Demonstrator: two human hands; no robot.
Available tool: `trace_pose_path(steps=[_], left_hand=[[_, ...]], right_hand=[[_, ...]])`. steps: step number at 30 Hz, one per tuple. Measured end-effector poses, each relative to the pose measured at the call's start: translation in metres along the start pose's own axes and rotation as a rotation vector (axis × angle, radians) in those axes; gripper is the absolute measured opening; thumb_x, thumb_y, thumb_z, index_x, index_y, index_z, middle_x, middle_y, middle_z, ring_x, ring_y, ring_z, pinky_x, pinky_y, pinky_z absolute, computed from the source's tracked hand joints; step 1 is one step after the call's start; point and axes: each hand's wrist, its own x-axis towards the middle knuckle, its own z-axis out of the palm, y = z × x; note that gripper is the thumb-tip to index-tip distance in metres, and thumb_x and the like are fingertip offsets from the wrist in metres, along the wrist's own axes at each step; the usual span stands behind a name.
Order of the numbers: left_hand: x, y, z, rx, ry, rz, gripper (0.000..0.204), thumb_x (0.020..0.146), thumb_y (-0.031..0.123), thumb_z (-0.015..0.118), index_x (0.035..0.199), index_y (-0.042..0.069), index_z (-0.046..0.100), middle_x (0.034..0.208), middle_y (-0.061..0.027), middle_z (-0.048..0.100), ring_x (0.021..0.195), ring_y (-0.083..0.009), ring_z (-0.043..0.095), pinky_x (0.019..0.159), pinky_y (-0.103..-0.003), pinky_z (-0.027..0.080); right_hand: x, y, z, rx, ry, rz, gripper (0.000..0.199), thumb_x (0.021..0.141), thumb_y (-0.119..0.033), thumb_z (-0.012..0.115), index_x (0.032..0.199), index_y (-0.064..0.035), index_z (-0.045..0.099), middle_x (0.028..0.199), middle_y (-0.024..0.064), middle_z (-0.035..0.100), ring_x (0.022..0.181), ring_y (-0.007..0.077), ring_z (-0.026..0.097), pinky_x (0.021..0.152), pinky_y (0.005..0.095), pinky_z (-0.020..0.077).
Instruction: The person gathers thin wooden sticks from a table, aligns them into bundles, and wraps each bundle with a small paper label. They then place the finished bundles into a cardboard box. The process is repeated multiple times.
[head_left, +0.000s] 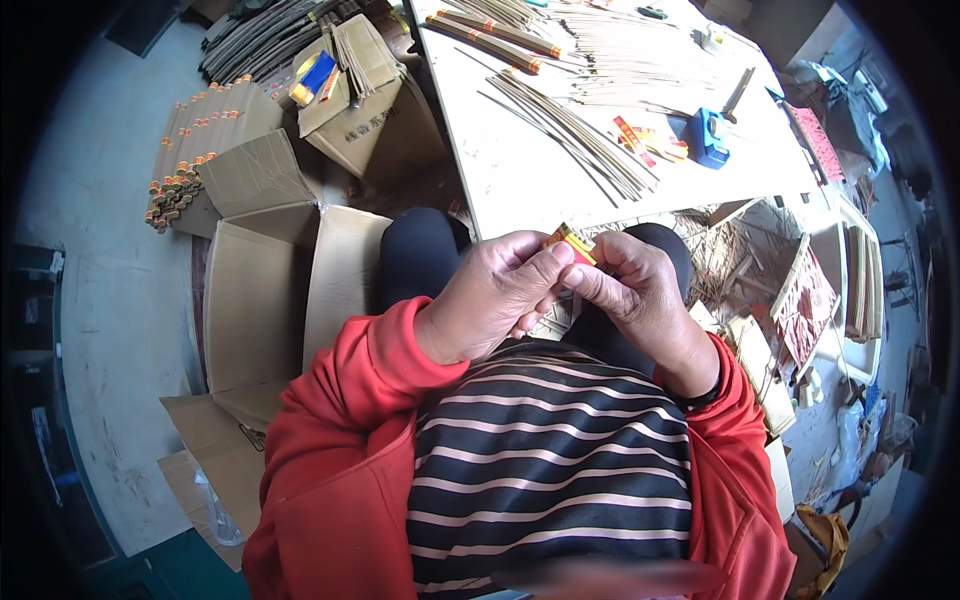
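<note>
Left grip (508,278) and right grip (622,275) together pinch a red-and-yellow wrapper (574,246) near the bench (490,205), its wrapping seemingly unfinished, while banded bundles (490,43) on the bench look done and loose sticks (575,130) beside spare labels (634,142) appear left to band.

An open cardboard box (255,310) stands at nine o'clock, a printed brown carton (385,140) at eleven, some crumpled mustard-yellow fabric (826,545) at four.
</note>
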Motion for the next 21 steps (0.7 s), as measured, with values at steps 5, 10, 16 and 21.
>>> trace_pose_path(steps=[5, 10, 16, 21], left_hand=[[-0.001, 0.003, -0.001, -0.033, 0.0, -0.015, 0.034, 0.09, 0.033, 0.051, 0.096, 0.0, 0.055, 0.06, 0.0001, 0.047, 0.043, -0.0031, 0.039, 0.04, -0.015, 0.034], [-0.002, 0.006, -0.003, -0.055, -0.018, -0.043, 0.036, 0.09, 0.036, 0.051, 0.095, 0.001, 0.055, 0.06, -0.0007, 0.048, 0.043, -0.0041, 0.04, 0.04, -0.016, 0.035], [-0.002, 0.007, -0.005, -0.111, -0.102, -0.058, 0.037, 0.09, 0.039, 0.05, 0.092, 0.003, 0.054, 0.061, -0.0014, 0.048, 0.044, -0.0049, 0.041, 0.04, -0.016, 0.035], [0.001, 0.004, -0.008, -0.129, -0.141, -0.077, 0.037, 0.091, 0.041, 0.045, 0.088, 0.005, 0.051, 0.062, -0.002, 0.049, 0.045, -0.0054, 0.043, 0.04, -0.016, 0.034]], right_hand=[[0.003, 0.007, 0.004, 0.066, 0.006, -0.093, 0.024, 0.086, -0.02, 0.06, 0.076, 0.0022, 0.056, 0.06, 0.0037, 0.047, 0.057, 0.0077, 0.041, 0.049, 0.0242, 0.0361], [0.007, 0.009, 0.004, 0.036, -0.011, -0.155, 0.023, 0.086, -0.018, 0.06, 0.074, 0.0009, 0.056, 0.06, 0.003, 0.046, 0.057, 0.0068, 0.04, 0.05, 0.0236, 0.0354], [0.011, 0.013, 0.001, 0.216, -0.056, -0.037, 0.022, 0.083, -0.018, 0.064, 0.076, 0.0, 0.055, 0.064, -0.001, 0.049, 0.059, 0.0058, 0.045, 0.053, 0.0204, 0.0383], [0.014, 0.009, -0.004, 0.304, -0.044, 0.033, 0.025, 0.08, -0.015, 0.066, 0.096, 0.0006, 0.056, 0.084, 0.0022, 0.056, 0.079, 0.0101, 0.053, 0.071, 0.0232, 0.0434]])
